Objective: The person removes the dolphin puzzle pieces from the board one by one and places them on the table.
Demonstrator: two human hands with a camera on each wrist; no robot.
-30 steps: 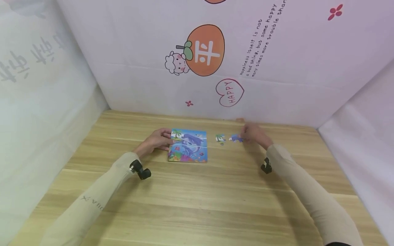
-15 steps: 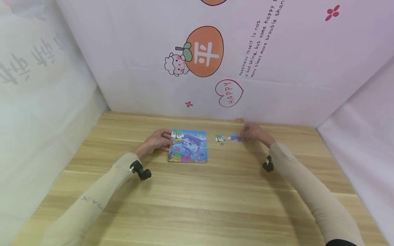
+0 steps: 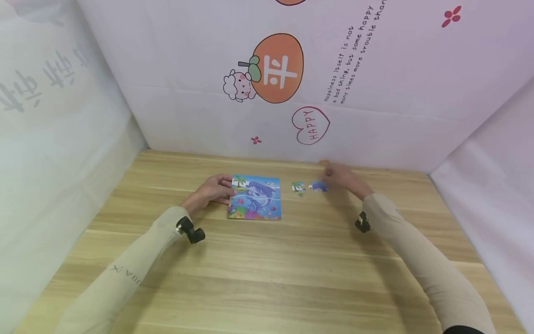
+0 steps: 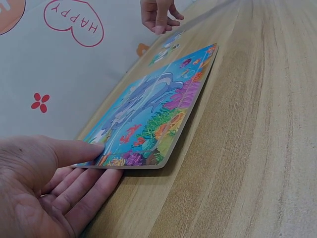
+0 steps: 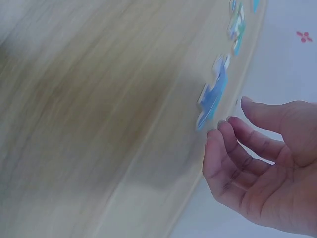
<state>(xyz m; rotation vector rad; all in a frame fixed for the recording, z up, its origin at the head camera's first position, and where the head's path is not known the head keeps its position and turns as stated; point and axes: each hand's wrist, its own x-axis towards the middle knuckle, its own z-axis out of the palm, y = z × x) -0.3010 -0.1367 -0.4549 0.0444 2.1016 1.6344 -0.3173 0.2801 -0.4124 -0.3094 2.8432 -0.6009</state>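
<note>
Grips a dolphin puzzle (image 3: 256,204) near the far backdrop (image 3: 196,120) by its left edge with the left hand (image 3: 210,190). Holds the right hand (image 3: 343,178) loosely curved, thumb apart, beside a blue piece (image 5: 214,95) at right, with broad tabletop (image 3: 267,273) nearward.

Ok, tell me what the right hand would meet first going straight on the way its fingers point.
Likely the blue dolphin puzzle piece, lying just ahead of the right hand, though depth is unclear and it may pass above.
</note>
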